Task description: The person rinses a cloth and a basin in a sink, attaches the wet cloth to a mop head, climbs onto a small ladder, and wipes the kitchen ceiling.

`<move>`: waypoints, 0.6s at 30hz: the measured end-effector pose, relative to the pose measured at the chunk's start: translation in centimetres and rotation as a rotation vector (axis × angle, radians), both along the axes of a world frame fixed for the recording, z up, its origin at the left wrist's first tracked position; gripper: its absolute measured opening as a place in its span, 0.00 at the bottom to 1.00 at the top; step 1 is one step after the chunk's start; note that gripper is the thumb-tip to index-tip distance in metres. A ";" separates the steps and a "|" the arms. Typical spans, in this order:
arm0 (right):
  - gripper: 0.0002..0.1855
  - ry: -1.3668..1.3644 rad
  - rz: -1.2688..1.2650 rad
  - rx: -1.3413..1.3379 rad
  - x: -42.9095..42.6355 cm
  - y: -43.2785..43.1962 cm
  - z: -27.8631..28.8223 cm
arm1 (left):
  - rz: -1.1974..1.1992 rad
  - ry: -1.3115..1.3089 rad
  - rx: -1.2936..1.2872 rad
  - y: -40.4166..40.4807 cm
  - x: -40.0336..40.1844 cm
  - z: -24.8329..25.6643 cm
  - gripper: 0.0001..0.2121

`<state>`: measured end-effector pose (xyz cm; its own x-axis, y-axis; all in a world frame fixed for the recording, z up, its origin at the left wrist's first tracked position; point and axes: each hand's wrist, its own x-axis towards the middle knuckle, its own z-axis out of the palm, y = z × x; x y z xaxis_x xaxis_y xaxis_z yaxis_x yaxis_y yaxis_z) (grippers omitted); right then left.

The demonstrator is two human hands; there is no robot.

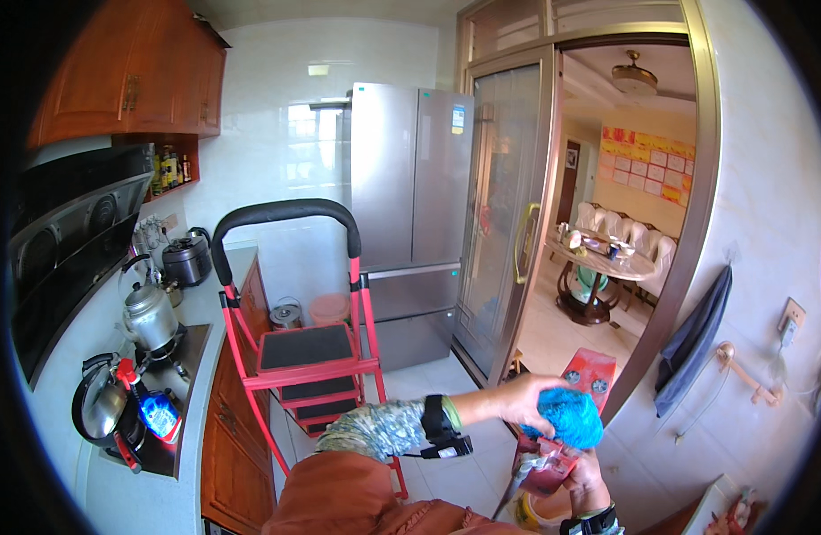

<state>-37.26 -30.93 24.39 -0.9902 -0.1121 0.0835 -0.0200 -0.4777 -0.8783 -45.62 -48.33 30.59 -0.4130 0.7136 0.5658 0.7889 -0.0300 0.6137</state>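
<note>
My left hand (520, 401) holds a crumpled blue cloth (567, 418) against a long red object. My right hand (589, 476) grips the lower part of this red object (544, 475) from below. A grey metal fitting (532, 461) and a dark strip or hose show at its near end. Two round metallic parts (599, 386) sit on its far end. The cloth covers its middle, and I cannot tell exactly what the object is. Under my hands is a bucket (544, 511) with a yellow side, partly hidden.
To the left stands a red folding step ladder (306, 348) with a black handrail. The counter (102, 498) bears a gas hob, a kettle (149, 317), a wok (102, 401) and a spray bottle (157, 411). A refrigerator (410, 200), sliding glass door (504, 214) and hanging towel (694, 341) surround me.
</note>
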 end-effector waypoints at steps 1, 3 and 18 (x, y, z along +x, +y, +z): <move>0.20 0.023 -0.027 0.036 0.5 0.5 0.3 | 0.068 -0.039 -0.023 -0.4 -0.6 -0.2 0.32; 0.22 -0.017 -0.094 0.003 0.5 1.1 0.9 | 0.072 -0.165 0.055 -1.6 -1.2 0.4 0.27; 0.20 -0.173 0.002 -0.060 -0.5 2.4 0.9 | 0.260 0.266 -0.101 -2.5 -1.3 -4.7 0.33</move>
